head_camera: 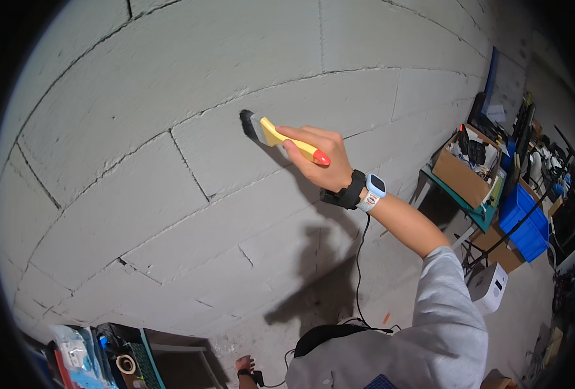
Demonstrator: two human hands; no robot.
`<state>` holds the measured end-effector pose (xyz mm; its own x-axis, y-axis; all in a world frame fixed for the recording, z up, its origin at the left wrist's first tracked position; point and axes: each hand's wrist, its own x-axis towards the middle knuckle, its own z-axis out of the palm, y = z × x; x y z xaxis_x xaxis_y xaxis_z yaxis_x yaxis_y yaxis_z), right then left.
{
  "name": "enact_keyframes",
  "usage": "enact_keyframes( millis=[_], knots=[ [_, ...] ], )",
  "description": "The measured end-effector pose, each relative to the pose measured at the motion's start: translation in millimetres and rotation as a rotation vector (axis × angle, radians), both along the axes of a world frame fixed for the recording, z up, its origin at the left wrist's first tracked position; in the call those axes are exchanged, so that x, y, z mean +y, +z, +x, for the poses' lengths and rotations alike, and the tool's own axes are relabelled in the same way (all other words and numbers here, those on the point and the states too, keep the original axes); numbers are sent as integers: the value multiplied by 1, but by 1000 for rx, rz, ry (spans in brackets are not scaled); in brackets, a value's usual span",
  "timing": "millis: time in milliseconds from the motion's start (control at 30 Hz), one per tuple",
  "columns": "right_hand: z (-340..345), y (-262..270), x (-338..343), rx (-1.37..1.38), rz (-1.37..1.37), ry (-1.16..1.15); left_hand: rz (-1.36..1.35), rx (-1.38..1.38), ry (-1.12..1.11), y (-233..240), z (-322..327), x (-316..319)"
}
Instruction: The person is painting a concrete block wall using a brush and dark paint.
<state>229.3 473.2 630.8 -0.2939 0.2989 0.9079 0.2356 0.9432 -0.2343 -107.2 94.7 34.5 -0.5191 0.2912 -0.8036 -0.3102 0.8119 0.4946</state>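
Observation:
My right hand (319,155) grips the yellow, red-tipped handle of a flat paintbrush (269,130). Its dark bristles meet the pale block wall (248,165), pointing to the upper left. Mortar joints run between the wall's blocks, and the shadow of my arm falls across them. On my right wrist are a light blue smartwatch (376,185) and a black strap (353,190) with a small device. My left hand (245,363) hangs low near the bottom edge, fingers loosely apart, with nothing visible in it. A black band circles that wrist too.
A black cable (359,272) trails from my right wrist. At right, a cardboard box (462,172) of odds and ends sits on a green-topped table (455,202), near a blue plastic bin (523,221) and a white appliance (489,289). Bagged items (78,357) and a tape roll (126,363) lie lower left.

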Motion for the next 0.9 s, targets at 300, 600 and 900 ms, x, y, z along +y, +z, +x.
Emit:
enact_keyframes(
  millis=[300,600,900],
  knots=[
    [92,-3,61,119,-20,-166,-180,-213,117,-42,8,-33],
    [244,-7,150,235,-79,-654,-106,-86,-11,-22,45,41],
    [146,-8,89,377,-179,-304,59,106,11,8,30,35]
  ],
)
